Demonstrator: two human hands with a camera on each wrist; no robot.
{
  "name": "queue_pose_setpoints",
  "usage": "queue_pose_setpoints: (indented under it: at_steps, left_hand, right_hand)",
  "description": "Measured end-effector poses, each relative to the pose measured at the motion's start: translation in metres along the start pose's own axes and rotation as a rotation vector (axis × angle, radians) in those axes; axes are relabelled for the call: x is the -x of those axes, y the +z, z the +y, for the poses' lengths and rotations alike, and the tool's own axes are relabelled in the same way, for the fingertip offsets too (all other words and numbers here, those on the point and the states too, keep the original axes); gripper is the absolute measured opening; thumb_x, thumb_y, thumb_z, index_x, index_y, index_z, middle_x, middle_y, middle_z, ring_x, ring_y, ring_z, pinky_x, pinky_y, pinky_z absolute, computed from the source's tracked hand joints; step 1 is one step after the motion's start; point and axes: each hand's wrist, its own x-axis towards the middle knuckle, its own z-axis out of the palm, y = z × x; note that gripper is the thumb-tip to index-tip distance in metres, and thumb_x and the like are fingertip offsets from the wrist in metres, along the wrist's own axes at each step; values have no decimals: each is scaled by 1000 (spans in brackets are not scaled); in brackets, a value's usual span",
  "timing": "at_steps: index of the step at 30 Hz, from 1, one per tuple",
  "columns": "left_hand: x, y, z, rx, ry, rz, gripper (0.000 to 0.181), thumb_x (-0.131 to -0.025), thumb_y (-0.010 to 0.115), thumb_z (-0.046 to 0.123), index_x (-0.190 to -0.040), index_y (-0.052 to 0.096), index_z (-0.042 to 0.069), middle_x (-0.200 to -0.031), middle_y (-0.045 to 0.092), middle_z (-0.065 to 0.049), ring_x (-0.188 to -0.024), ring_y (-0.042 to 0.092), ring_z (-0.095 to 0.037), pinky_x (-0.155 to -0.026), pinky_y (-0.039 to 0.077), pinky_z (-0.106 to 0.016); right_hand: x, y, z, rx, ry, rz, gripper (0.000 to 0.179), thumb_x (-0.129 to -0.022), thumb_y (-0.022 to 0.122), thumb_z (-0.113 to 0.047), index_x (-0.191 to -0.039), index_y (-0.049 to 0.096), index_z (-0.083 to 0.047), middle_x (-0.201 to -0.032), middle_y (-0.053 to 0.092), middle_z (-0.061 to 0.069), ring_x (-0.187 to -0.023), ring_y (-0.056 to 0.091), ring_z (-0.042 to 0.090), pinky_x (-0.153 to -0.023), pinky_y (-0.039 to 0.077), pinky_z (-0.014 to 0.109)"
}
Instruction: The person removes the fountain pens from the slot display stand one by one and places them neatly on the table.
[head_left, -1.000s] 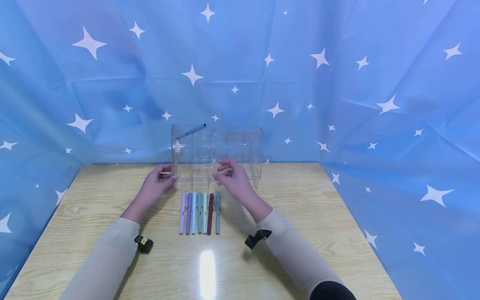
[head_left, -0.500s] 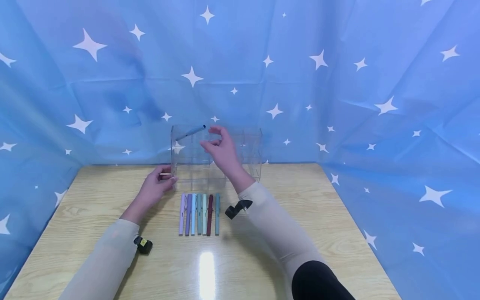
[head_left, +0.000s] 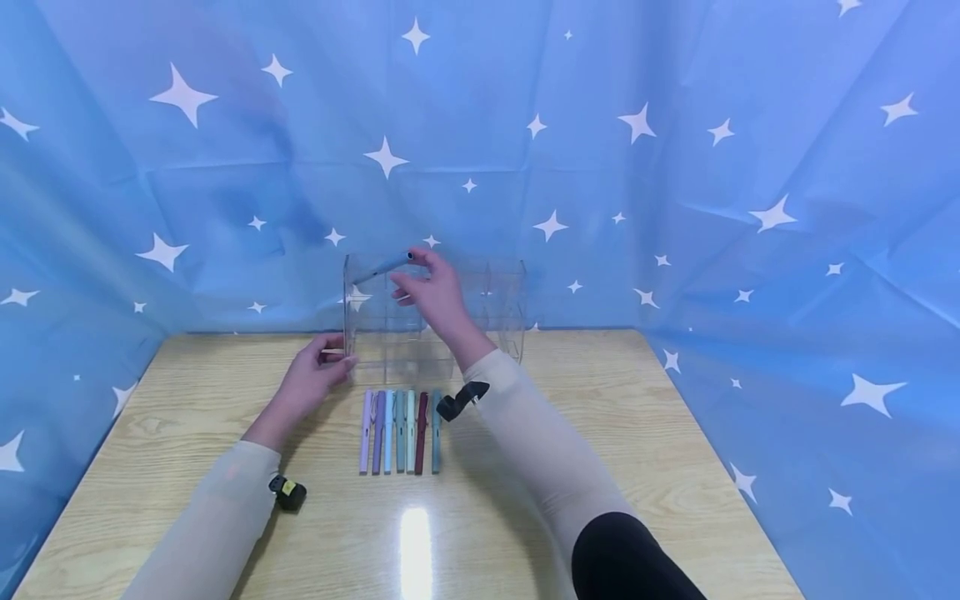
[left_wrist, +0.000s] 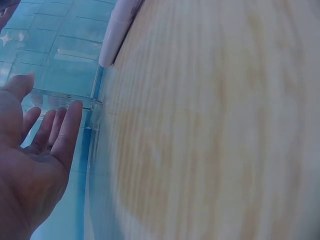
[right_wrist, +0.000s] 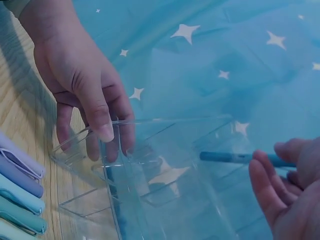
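Observation:
A clear acrylic organizer with several compartments (head_left: 438, 333) stands at the back of the table. My left hand (head_left: 311, 375) holds its left side wall, thumb on one face and fingers on the other, as the right wrist view shows. A blue pen (head_left: 386, 267) lies slanted across the organizer's upper left part. My right hand (head_left: 438, 296) is over the organizer, thumb and fingers spread apart, fingertips right at the pen's raised right end. In the right wrist view, the pen (right_wrist: 225, 157) passes behind the fingers of my right hand (right_wrist: 295, 192).
In front of the organizer several pens lie side by side on the wooden table (head_left: 600, 433), among them a lilac pen (head_left: 366, 433), a dark red pen (head_left: 421, 433) and a teal pen (head_left: 436, 433). A blue star-patterned curtain (head_left: 480, 125) hangs close behind the organizer.
My right hand has risen from the organizer's lower front and moved left to the blue pen's end. My left hand keeps its place on the side wall; the pen lies as before.

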Motion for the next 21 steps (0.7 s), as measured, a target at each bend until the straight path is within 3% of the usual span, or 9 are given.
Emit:
queue_pose_setpoints:
  at_steps: [5,10,21]
  left_hand:
    - [0,1,-1,6,4,4,63,-111,72,25,-162,45,-1,-153,54,-27,-141,56,-43,-98,64,-28]
    - [-1,0,-1,3,-1,6,62,-111,73,25,-161,45,0,-152,55,-26,-140,57,-42,-97,64,-27]
    - [0,0,-2,4,5,2,62,-111,72,24,-161,46,-1,-154,54,-27,-141,56,-43,-96,65,-28]
  right_hand:
    - [-7,3,1,35,4,-44,39,-106,77,-10,-143,68,-3,-132,70,9,-81,80,24,-84,71,48]
    - [-12,7,1,58,17,-95,31,-108,76,-13,-137,70,-4,-127,72,10,-85,80,26,-81,71,40]
    - [-19,15,1,109,25,-143,31,-107,76,-11,-137,72,-6,-127,76,6,-76,78,24,-69,69,37]
